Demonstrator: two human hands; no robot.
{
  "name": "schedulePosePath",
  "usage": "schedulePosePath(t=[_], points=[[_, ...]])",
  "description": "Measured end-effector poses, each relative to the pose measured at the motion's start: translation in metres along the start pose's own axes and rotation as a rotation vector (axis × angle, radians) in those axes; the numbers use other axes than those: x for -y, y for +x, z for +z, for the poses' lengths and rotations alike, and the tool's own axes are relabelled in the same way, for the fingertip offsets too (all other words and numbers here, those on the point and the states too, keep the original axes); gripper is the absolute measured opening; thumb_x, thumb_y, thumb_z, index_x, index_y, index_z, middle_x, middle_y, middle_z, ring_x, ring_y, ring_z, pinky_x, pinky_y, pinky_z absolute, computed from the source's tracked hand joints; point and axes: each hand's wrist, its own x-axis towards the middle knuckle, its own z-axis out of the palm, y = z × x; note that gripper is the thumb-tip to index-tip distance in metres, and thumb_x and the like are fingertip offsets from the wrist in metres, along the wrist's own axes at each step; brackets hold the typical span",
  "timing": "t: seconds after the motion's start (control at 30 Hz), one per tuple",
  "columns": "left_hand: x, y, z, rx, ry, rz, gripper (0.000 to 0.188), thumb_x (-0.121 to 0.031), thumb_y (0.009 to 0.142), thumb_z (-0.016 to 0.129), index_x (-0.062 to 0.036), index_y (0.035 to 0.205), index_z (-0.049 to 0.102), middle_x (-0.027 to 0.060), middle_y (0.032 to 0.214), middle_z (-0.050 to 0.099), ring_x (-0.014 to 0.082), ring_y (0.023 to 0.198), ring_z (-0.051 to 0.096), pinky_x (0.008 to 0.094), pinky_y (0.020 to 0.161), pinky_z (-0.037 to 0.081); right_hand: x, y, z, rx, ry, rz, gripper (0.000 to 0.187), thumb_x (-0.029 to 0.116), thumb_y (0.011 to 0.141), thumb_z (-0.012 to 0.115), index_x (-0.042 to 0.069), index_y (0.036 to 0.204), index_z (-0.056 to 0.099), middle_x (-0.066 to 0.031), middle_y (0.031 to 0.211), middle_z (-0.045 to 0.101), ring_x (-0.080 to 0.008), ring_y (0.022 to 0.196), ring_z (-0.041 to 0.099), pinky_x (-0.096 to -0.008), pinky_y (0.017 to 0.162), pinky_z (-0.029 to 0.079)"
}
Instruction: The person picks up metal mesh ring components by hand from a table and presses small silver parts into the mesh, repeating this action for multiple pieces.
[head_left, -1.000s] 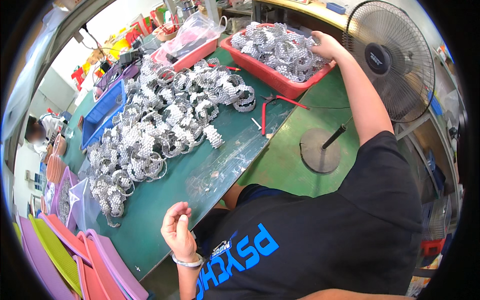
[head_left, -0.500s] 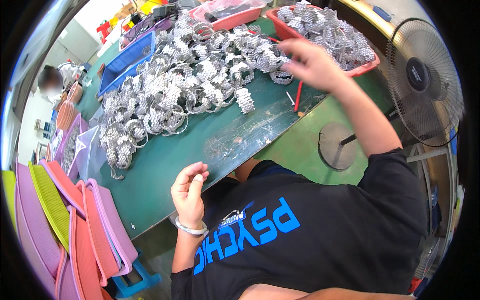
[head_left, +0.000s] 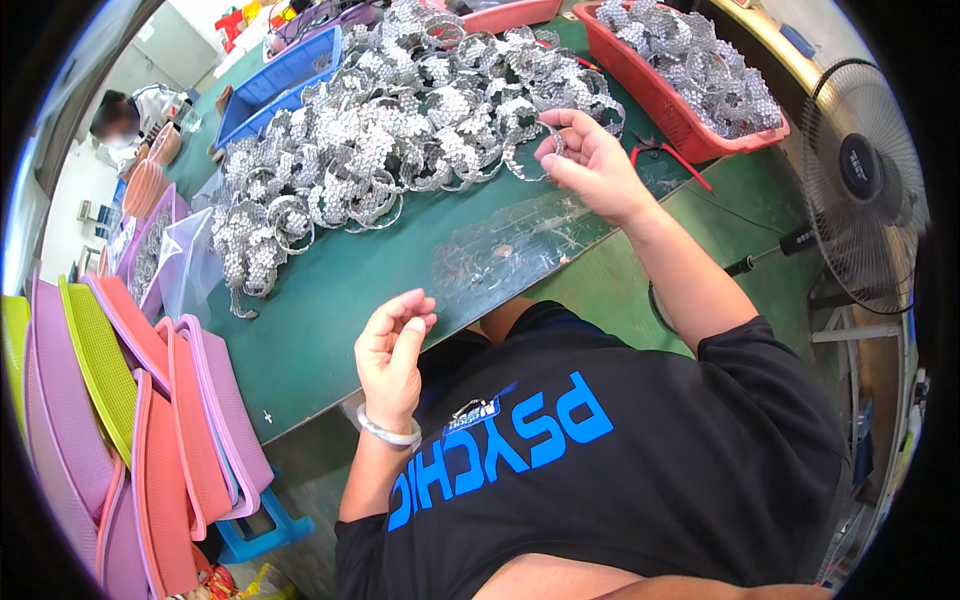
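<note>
My right hand (head_left: pixel 597 172) is at the near right edge of a heap of silver scale-patterned bands (head_left: pixel 400 110), many curled into rings. Its thumb and fingers pinch the thin edge of one silver band (head_left: pixel 520 166), whose loop hangs against the heap. Over the table's front edge, my left hand (head_left: pixel 392 358) is held palm inward, fingers loosely bent and thumb apart, with nothing in it. Red-handled pliers (head_left: pixel 688 168) lie on the table just right of my right hand.
A red basket (head_left: pixel 650 110) of similar bands stands at the far right, a blue tray (head_left: pixel 262 105) at the back left. Stacked plastic baskets (head_left: pixel 170 450) crowd the lower left. A fan (head_left: pixel 862 170) stands on the right. Someone sits beyond the table's left side.
My right hand has come down and left from beside the red basket and now pinches a band. The red-handled pliers show more fully. My left hand stays raised, nearly unchanged.
</note>
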Motion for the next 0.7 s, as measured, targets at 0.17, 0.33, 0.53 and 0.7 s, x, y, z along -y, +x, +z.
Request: schedulePosePath(t=[0.17,0.33,0.53,0.7], points=[[-0.006,0.015,0.010,0.061,-0.091,-0.062,0.035,-0.003,0.085,0.047,0.0019,0.120,0.045,0.0118,0.103,0.056,0.0140,0.082,0.055,0.0260,0.072,0.045,0.007,-0.004,0.017,0.348,0.378,0.113,0.047,0.010,0.082,0.055,0.004,0.125,0.038,-0.0124,0.104,0.056,-0.0118,0.081,0.057,-0.0229,0.067,0.045],[-0.019,0.027,0.022,0.080,-0.220,-0.125,0.034,-0.008,0.088,0.048,0.0021,0.119,0.044,0.0108,0.101,0.056,0.0131,0.081,0.055,0.0247,0.070,0.045,0.006,-0.006,0.051,0.516,0.516,0.108,0.051,0.008,0.083,0.052,0.004,0.131,0.034,-0.0151,0.113,0.052,-0.0142,0.084,0.056,-0.0273,0.075,0.046],[-0.018,0.029,0.021,0.077,-0.249,-0.081,0.021,-0.009,0.087,0.052,0.0008,0.105,0.052,0.0081,0.094,0.059,0.0134,0.074,0.058,0.0255,0.066,0.046,0.000,-0.002,0.071,0.644,0.494,0.124,0.048,0.005,0.086,0.048,0.002,0.131,0.035,-0.0129,0.118,0.051,-0.0150,0.099,0.053,-0.0300,0.087,0.042],[-0.010,0.025,0.024,0.050,-0.295,-0.039,0.014,-0.004,0.085,0.055,0.0004,0.098,0.057,0.0080,0.089,0.061,0.0146,0.073,0.060,0.0259,0.065,0.048,-0.008,0.004,0.081,0.685,0.540,0.143,0.045,0.002,0.087,0.045,0.002,0.131,0.035,-0.0110,0.119,0.051,-0.0160,0.107,0.050,-0.0294,0.092,0.039]])
